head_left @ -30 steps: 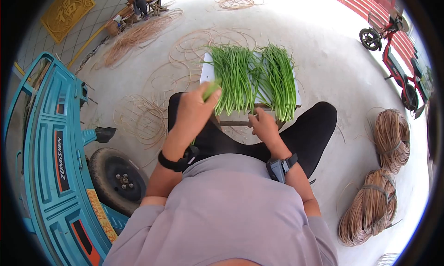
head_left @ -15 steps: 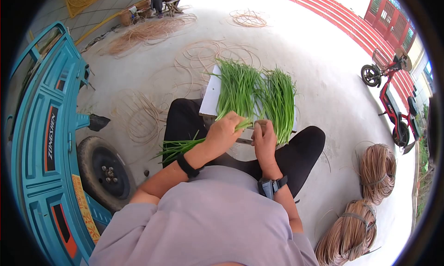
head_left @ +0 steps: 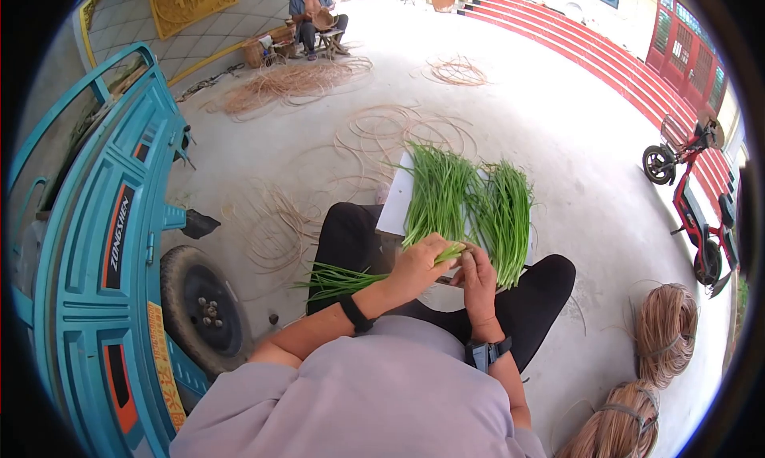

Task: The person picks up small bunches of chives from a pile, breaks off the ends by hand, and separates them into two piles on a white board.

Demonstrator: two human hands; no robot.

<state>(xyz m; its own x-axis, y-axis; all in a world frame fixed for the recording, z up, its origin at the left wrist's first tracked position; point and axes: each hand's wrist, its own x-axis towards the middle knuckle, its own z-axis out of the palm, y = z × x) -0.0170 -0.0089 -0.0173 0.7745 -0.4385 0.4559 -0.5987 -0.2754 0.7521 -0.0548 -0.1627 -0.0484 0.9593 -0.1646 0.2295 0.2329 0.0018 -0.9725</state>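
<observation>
My left hand (head_left: 421,265) is closed around a bunch of garlic chives (head_left: 339,281); the long green leaves trail out to the left over my thigh. Their pale stem ends poke out on the other side of the fist. At those ends, the thumb and fingers of my right hand (head_left: 480,286) pinch together on the stems. Just beyond both hands, a white board (head_left: 394,209) carries two piles of chives, a left pile (head_left: 437,191) and a right pile (head_left: 508,215), leaves pointing away from me.
A blue three-wheeler (head_left: 96,267) stands close on my left. Cane coils (head_left: 665,330) lie at the right, and loose cane strands (head_left: 279,231) spread over the floor. Farther off are a seated person (head_left: 315,19) holding a basket, red steps (head_left: 574,47) and a red scooter (head_left: 693,203).
The view has tilted upward, showing more of the seated person. My right fingers have come in against the stem ends beside my left hand, which still grips the chives.
</observation>
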